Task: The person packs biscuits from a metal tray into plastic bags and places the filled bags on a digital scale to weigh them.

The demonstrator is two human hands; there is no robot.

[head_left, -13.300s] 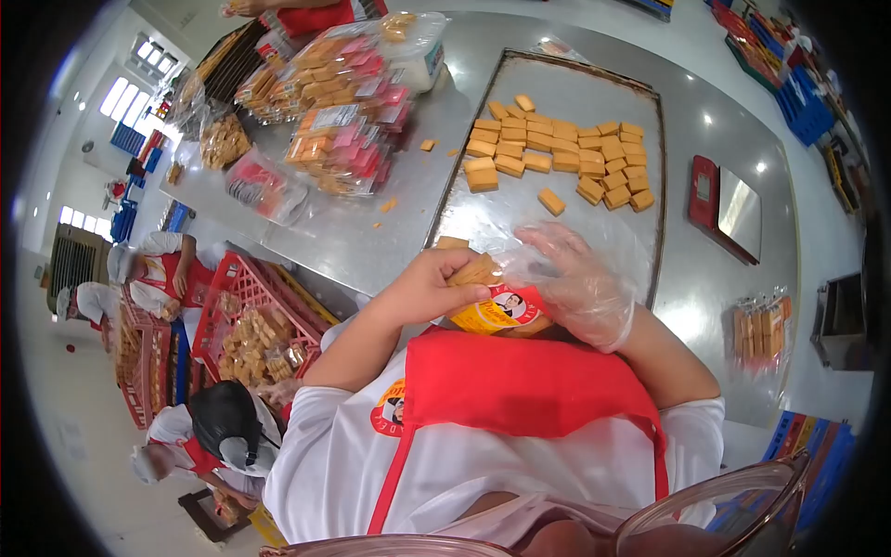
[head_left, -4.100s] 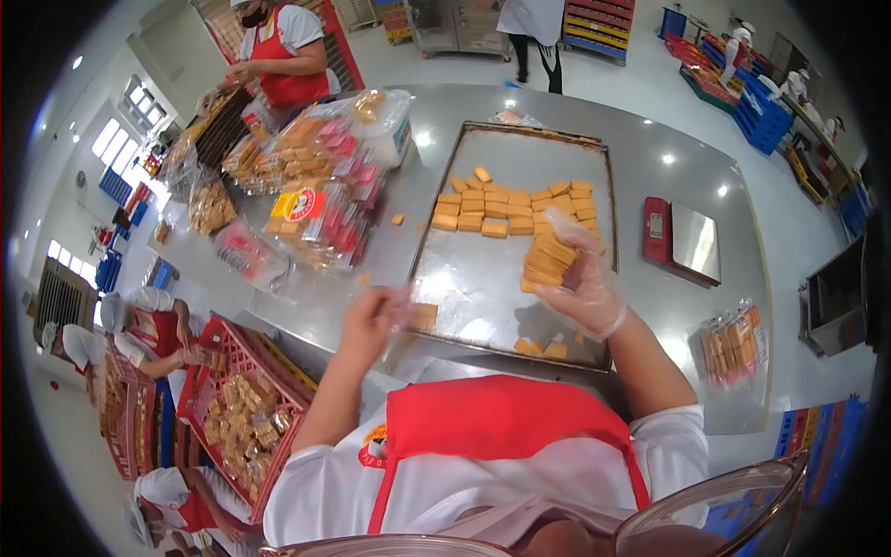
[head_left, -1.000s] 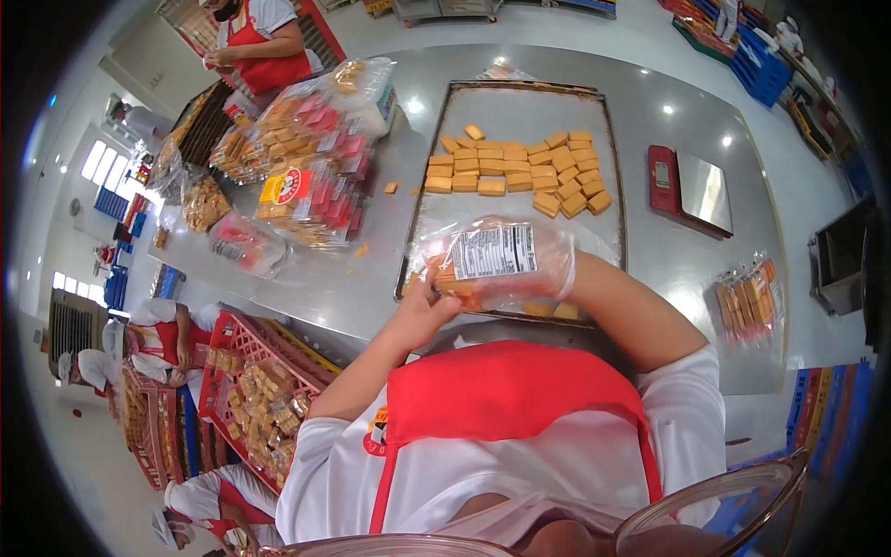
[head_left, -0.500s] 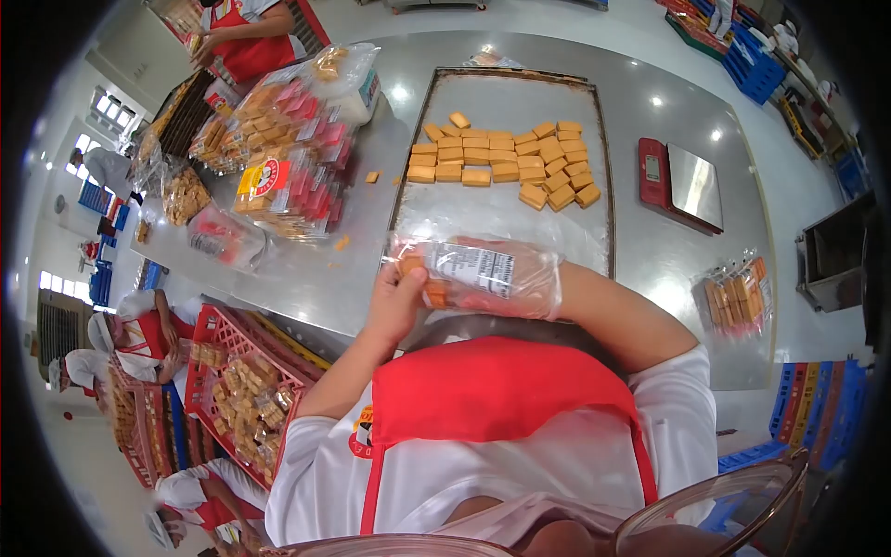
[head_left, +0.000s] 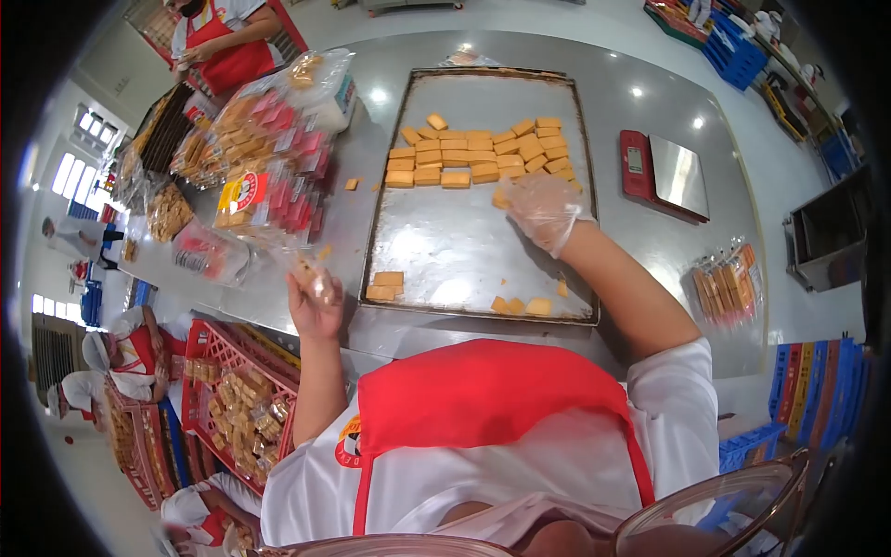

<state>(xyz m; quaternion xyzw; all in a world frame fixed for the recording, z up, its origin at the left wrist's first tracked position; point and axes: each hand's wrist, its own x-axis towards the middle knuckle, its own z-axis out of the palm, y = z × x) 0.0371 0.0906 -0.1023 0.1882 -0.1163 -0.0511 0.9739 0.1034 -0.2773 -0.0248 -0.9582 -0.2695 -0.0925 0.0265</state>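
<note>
My left hand (head_left: 317, 304) is closed around a clear plastic bag (head_left: 306, 265), raised beside the tray's left edge. The bag is crumpled, and its contents are hard to make out. My right hand (head_left: 543, 209), in a clear plastic glove, reaches over the metal baking tray (head_left: 390, 241). Its fingers are bent down around biscuits at the near right of the group and partly hide them. Rows of golden rectangular biscuits (head_left: 455, 158) lie across the tray's middle. A few biscuits (head_left: 385, 286) sit in its near left corner, with broken pieces (head_left: 520, 305) along the near edge.
Packed biscuit bags (head_left: 269, 176) are piled left of the tray. A red scale (head_left: 637, 162) and another packet (head_left: 724, 283) are to the right. A red crate (head_left: 197, 390) of packs stands at lower left. A co-worker (head_left: 227, 46) stands at the far left.
My hands have parted: the left moved left with the plastic bag, and the gloved right moved away from it to the biscuits. Biscuits near the tray's front edge have come into view.
</note>
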